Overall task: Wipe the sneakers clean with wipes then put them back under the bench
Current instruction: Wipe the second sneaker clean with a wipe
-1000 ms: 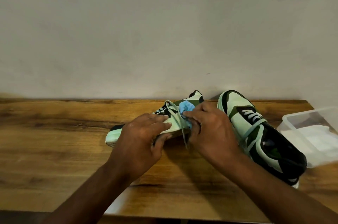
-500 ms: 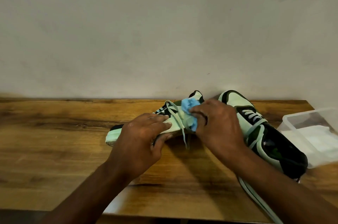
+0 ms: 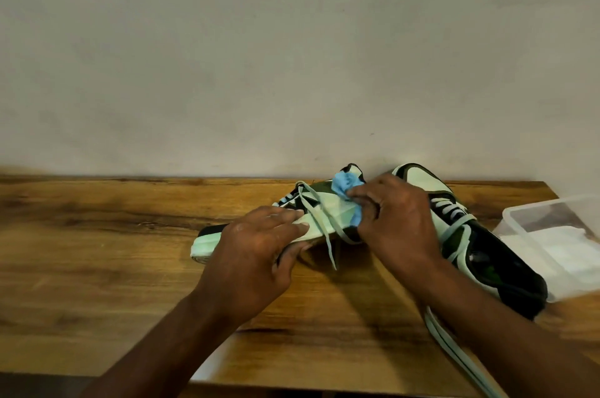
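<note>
While the left hand (image 3: 250, 254) gripped the toe end of a mint-green and black sneaker (image 3: 319, 215), thumb tucked under the sole and fingers laid over the top, the shoe lay on its side along the wooden bench top (image 3: 97, 235), sole edge facing the camera. That grip looked meant to brace the shoe so it would not slide under rubbing. The right hand (image 3: 394, 222) pinched a crumpled blue wipe (image 3: 344, 185) between curled fingers and thumb and pressed it against the shoe's upper near the collar, where the pale panel met the dark trim. Loose pale laces (image 3: 324, 225) trailed over the side of the shoe and down onto the wood, clear of the wipe.

Just beside it on the right, partly hidden by the right forearm, the second sneaker (image 3: 480, 245) sat upright, toe toward the wall (image 3: 292, 56), seemingly parked within reach for its turn. A clear plastic container (image 3: 552, 235) with white folded material inside, probably the wipe supply, stood at the bench's right end, touching or nearly touching that shoe. Both sneakers were on top of the bench, so returning them underneath was not yet done.
</note>
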A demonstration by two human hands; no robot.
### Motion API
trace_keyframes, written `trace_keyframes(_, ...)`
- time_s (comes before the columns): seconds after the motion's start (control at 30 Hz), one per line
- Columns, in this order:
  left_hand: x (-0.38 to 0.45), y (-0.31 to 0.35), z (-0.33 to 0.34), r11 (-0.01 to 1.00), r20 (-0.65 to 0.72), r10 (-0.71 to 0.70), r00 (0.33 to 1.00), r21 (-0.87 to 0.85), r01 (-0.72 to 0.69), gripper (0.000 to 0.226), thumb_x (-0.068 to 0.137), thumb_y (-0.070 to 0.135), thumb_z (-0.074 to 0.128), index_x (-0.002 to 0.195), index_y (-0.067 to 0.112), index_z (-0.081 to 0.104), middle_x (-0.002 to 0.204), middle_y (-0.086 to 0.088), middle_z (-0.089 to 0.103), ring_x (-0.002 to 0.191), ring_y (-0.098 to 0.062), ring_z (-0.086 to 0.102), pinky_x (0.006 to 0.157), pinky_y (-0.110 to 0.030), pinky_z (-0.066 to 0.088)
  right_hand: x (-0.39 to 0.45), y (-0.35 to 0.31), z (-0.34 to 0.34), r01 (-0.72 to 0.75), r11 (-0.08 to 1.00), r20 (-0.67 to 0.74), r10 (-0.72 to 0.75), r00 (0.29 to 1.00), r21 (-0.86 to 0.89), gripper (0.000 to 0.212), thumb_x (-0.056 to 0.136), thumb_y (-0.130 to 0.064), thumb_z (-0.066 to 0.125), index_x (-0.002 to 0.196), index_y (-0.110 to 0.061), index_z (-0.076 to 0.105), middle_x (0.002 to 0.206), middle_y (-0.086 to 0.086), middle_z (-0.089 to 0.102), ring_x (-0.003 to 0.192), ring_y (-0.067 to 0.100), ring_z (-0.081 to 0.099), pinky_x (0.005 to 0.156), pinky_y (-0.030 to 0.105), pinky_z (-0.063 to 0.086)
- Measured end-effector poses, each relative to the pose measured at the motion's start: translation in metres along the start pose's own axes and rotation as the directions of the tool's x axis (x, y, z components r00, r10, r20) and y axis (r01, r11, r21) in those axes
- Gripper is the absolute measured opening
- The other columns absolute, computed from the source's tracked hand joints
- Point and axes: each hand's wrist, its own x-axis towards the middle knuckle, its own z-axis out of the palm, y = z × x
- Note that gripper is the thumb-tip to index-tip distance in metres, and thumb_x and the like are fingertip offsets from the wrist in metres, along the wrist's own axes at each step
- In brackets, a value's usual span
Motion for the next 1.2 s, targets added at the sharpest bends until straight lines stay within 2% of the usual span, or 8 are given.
trace_keyframes(0.13,0.001,0.002,0.003,1.0,-0.024,0.011,1.0,-0.02,-0.011,0.029,0.077,0.012,0.089,0.105,0.013,0.082,0.112,-0.004,0.079,0.106,-0.017,0.073,0.092,-0.036,0.06,0.003,0.007,-0.002,-0.088,0.996,-0.073,0.087,0.994,-0.019,0.028,0.081,0.003,0.075,0.103,-0.013,0.082,0.097,0.006,0.076,0.084,0.02,0.071,0.08,0.042,0.062)
trace_keyframes(0.33,0.001,0.004,0.001,1.0,0.001,0.014,1.0,0.007,-0.014,0.026,0.08,0.016,0.083,0.106,0.012,0.082,0.111,-0.004,0.079,0.105,-0.017,0.073,0.092,-0.032,0.059,-0.01,-0.028,0.008,0.136,0.991,0.101,-0.137,0.985,0.012,0.034,0.073,0.003,0.081,0.102,-0.013,0.081,0.099,0.007,0.076,0.081,0.024,0.072,0.073,0.041,0.063)
trace_keyframes(0.43,0.0,0.002,0.002,1.0,-0.01,0.006,1.0,0.0,-0.006,0.032,0.077,0.01,0.092,0.107,0.012,0.082,0.113,-0.005,0.079,0.107,-0.015,0.071,0.095,-0.034,0.059,0.003,-0.001,-0.004,0.006,1.0,0.027,-0.005,1.0,-0.014,0.029,0.079,0.0,0.077,0.102,-0.016,0.082,0.096,0.007,0.077,0.079,0.022,0.07,0.077,0.041,0.061)
trace_keyframes(0.57,-0.001,0.001,0.004,1.0,-0.017,0.004,1.0,-0.006,-0.005,0.03,0.077,0.01,0.09,0.106,0.011,0.082,0.112,-0.004,0.079,0.108,-0.015,0.07,0.095,-0.034,0.059,0.01,0.02,-0.015,-0.239,0.971,-0.07,0.24,0.968,0.035,0.027,0.082,0.0,0.075,0.101,-0.019,0.082,0.1,0.0,0.078,0.085,0.012,0.068,0.084,0.024,0.053)
trace_keyframes(0.8,0.001,-0.001,0.0,1.0,0.006,0.011,1.0,0.01,-0.011,0.027,0.079,0.015,0.081,0.105,0.01,0.082,0.111,-0.005,0.079,0.105,-0.021,0.073,0.089,-0.038,0.062,-0.023,-0.026,0.002,0.173,0.985,0.129,-0.173,0.976,0.01,0.036,0.072,0.0,0.085,0.105,-0.013,0.08,0.102,0.004,0.074,0.083,0.02,0.07,0.07,0.036,0.064)
trace_keyframes(1.0,0.0,-0.014,-0.014,1.0,0.035,-0.01,0.999,0.022,0.01,0.029,0.079,0.019,0.081,0.107,0.012,0.082,0.115,-0.004,0.078,0.107,-0.02,0.073,0.089,-0.042,0.062,-0.006,0.01,-0.011,-0.143,0.986,-0.078,0.149,0.986,0.08,0.02,0.075,-0.006,0.078,0.091,-0.018,0.082,0.087,-0.005,0.074,0.072,0.005,0.063,0.071,0.026,0.055)
trace_keyframes(1.13,-0.003,-0.035,-0.035,1.0,0.086,-0.019,0.996,0.013,0.018,0.033,0.078,0.016,0.09,0.11,0.015,0.081,0.118,0.001,0.076,0.109,-0.013,0.072,0.092,-0.037,0.061,-0.012,0.019,-0.011,-0.383,0.898,0.043,0.383,0.923,0.218,0.014,0.081,-0.013,0.078,0.085,-0.026,0.08,0.078,-0.015,0.071,0.062,0.002,0.06,0.057,0.015,0.041)
trace_keyframes(1.2,-0.003,-0.042,-0.045,1.0,0.121,0.008,0.993,0.007,-0.009,0.033,0.077,0.016,0.09,0.108,0.015,0.081,0.118,0.003,0.076,0.108,-0.009,0.071,0.094,-0.032,0.058,-0.014,0.021,-0.007,-0.442,0.854,0.088,0.435,0.896,0.276,0.015,0.081,-0.014,0.078,0.08,-0.028,0.079,0.076,-0.013,0.072,0.063,0.004,0.063,0.056,0.02,0.047)
